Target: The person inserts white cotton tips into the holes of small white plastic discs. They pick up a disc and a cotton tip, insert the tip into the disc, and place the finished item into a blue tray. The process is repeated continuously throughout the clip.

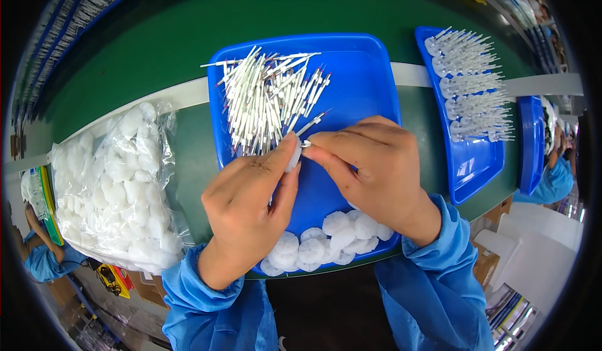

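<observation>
Over the large blue tray, my two hands meet at the fingertips. My left hand pinches a white translucent disc on edge between thumb and fingers. Close against it, my right hand grips a small whitish, shiny piece; most of it is hidden by the fingers. Beyond my hands, a heap of thin white sticks, some with dark reddish ends, fills the tray's left half. Several similar discs lie along the tray's near edge, below my wrists.
A clear bag of white discs lies to the left. At the right, a second blue tray holds rows of discs with sticks attached. Co-workers' blue sleeves show at both sides. A pale strip crosses the green table.
</observation>
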Demonstrator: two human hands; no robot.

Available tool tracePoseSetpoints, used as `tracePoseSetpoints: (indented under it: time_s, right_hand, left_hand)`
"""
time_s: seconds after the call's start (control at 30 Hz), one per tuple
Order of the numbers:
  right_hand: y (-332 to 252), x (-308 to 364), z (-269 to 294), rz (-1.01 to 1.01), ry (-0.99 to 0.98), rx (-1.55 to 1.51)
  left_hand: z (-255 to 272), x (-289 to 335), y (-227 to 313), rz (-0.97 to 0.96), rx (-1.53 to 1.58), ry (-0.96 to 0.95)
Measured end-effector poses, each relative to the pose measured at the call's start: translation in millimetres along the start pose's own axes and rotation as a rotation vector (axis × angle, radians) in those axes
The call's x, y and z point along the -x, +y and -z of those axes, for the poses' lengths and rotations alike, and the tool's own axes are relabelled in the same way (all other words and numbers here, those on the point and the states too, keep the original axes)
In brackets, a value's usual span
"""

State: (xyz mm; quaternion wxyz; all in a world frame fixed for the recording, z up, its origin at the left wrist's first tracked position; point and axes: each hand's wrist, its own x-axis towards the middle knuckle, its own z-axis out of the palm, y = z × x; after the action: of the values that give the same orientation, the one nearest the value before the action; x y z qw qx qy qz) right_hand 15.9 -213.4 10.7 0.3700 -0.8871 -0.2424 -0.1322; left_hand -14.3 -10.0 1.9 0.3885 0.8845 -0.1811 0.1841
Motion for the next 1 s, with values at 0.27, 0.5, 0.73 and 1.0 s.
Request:
tracePoseSetpoints:
  time_s: [0.27, 0.5, 0.73, 1.0]
  right_hand:
    - [2.7, 1.9, -1.8, -0.001, -0.036, -0.03]
    - [0.7, 2.2, -3.3, -0.09, -0.025, -0.057]
    - [-0.4, 1.7, -10.4, 0.087, 0.076, 0.047]
    - [5.8, 2.0, -8.3, 0.138, 0.096, 0.098]
  left_hand:
    - [4.7, 1.0, 5.6, 0.043, -0.046, -0.061]
    - [2.9, -7.6, -13.6, -0.096, -0.062, 0.024]
    - [3.2, -1.7, -1.3, -0.003, -0.028, 0.011]
    - [-2.0, -0.3, -7.3, 0.243, 0.321, 0.002]
